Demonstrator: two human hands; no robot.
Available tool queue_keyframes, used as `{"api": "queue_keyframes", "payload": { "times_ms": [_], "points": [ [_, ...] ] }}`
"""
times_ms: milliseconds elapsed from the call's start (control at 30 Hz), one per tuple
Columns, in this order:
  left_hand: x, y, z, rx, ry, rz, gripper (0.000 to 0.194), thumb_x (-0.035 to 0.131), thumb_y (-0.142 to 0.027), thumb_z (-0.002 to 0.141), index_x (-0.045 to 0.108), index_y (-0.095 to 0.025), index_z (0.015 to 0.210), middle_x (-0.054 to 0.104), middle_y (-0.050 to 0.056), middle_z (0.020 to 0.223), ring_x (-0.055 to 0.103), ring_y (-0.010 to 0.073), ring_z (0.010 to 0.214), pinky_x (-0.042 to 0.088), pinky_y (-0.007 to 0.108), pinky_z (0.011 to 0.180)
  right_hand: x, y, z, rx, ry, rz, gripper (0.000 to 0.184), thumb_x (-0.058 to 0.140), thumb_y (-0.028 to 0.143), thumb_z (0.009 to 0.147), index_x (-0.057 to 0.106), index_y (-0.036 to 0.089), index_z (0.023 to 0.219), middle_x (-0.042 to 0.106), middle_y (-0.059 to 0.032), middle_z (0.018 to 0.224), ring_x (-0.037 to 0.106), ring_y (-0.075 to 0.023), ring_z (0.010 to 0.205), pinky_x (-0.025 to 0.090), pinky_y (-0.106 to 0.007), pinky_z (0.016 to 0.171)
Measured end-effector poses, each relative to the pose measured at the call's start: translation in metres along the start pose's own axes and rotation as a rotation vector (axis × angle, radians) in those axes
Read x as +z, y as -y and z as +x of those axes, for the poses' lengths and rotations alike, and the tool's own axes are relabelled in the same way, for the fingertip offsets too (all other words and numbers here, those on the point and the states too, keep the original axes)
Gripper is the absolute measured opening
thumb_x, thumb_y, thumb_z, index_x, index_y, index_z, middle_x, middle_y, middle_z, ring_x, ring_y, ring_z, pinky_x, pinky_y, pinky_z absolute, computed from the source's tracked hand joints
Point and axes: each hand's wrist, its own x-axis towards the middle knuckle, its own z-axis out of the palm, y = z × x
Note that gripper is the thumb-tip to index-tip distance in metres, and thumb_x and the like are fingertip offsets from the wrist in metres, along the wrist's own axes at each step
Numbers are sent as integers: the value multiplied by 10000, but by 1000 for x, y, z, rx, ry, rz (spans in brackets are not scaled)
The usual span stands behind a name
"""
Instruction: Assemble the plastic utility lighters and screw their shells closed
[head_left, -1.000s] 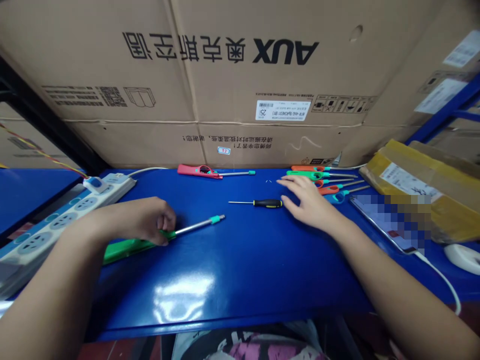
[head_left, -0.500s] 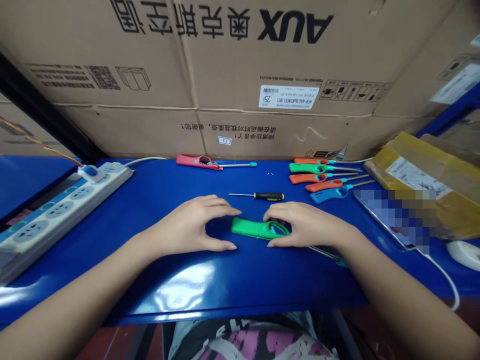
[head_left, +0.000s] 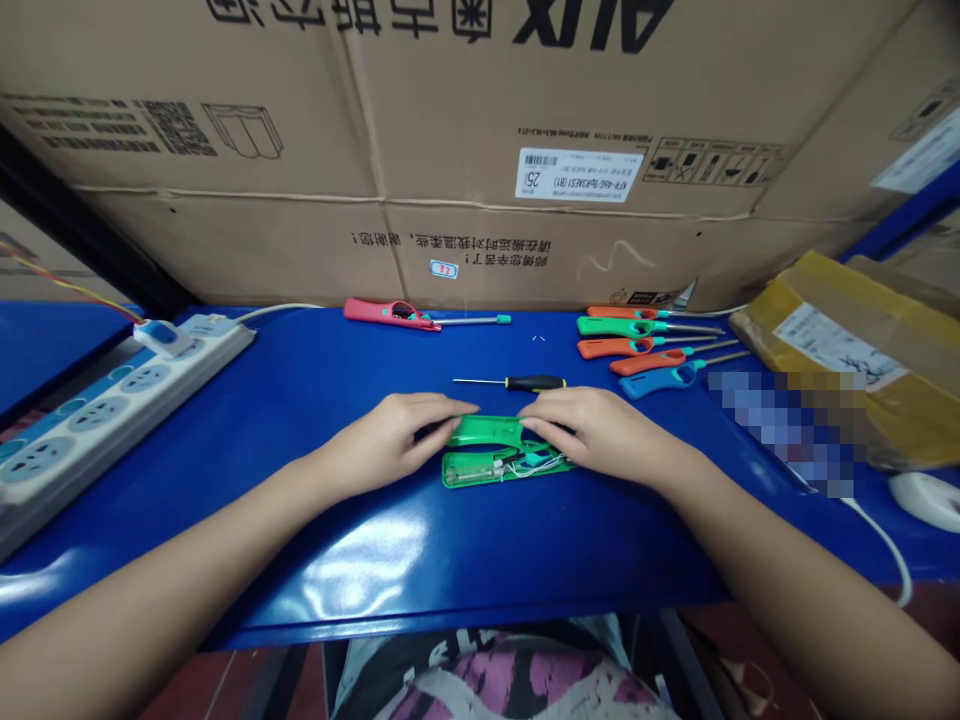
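Note:
A green gas lighter lies opened into two half shells on the blue table. Pinched at its left end by my left hand (head_left: 409,430), the upper half shell (head_left: 487,431) shows its hollow inside. My right hand (head_left: 607,430) grips its other end and hides it. Just in front, the lower half shell (head_left: 469,470) holds a clear tube, white wires (head_left: 544,464) and teal parts; its right end disappears beneath my right hand. Behind my hands lies a screwdriver (head_left: 534,383) with a black and yellow handle.
A red lighter (head_left: 386,312) rests near the cardboard box (head_left: 450,240). Several orange, green and blue lighters (head_left: 660,379) lie at the right, beside a yellow parcel (head_left: 832,360), a pixelated device and a white rounded object (head_left: 926,500). A power strip (head_left: 97,410) runs along the left.
The green lighter's casing has come apart, and its upper half now sits behind the lower one, exposing the inside. My left hand has closed on the shell from an open pose.

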Motion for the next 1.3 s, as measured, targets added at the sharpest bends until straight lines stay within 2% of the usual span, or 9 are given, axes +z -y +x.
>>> {"api": "queue_keyframes", "payload": {
  "times_ms": [100,200,300,433,533,600,700,900,1300],
  "points": [
    [4,7,1,-64,-105,119,363,477,-279,1016,614,-168,1334,708,104,1175,679,231,1050,556,377,912,1,-4,2,113,-166,-148,328,517,363,1019,692,148,1195,720,-126,1088,661,-287,1004,508,-415,848],
    [2,6,2,-49,-180,195,294,500,-303,1011,677,-172,1206,691,102,1159,635,239,1083,521,404,957,-9,-7,-1,154,-229,-70,286,541,386,1002,706,153,1003,689,-97,953,641,-246,913,490,-363,780],
    [-4,-2,1,70,-104,180,259,594,-411,974,719,-186,1005,706,63,995,635,208,932,520,358,858,-22,-8,-9,45,-22,135,271,629,446,948,674,189,875,645,-39,860,607,-182,820,462,-304,746],
    [-4,-11,-2,212,130,228,420,699,-561,871,716,-193,1071,724,52,964,651,221,873,523,355,783,-26,-7,-14,103,239,168,424,813,540,755,652,215,974,650,-15,922,579,-179,805,426,-287,682],
    [-1,-11,-2,202,126,221,358,638,-474,940,705,-174,1124,744,65,993,687,220,898,541,347,809,-22,-6,-13,141,291,154,296,750,458,846,644,209,962,652,-12,889,563,-168,757,406,-286,646],
    [-2,-8,-3,173,96,192,311,595,-416,973,704,-172,1132,756,65,997,701,212,893,548,343,827,-20,-7,-11,109,276,188,202,654,410,934,663,210,963,668,-22,911,587,-171,790,434,-295,691],
    [-2,-3,-2,118,49,149,290,507,-331,1022,680,-194,1210,761,60,1064,703,195,898,553,328,834,-20,-9,-9,50,205,149,251,523,382,1014,701,211,969,686,-58,961,624,-207,905,473,-339,815],
    [1,5,-1,65,-70,200,366,527,-368,1015,626,-190,1319,683,99,1237,636,243,1121,525,400,982,-18,-16,-10,75,-7,-32,335,545,373,997,639,208,1273,670,-128,1188,615,-286,1093,500,-452,955],
    [10,10,3,14,-61,114,302,583,-341,987,659,-182,1233,658,103,1168,613,244,1089,523,424,985,-7,-15,-4,93,82,-4,196,625,365,963,630,188,1047,664,-86,1031,627,-248,950,487,-373,830]
  ]
}}
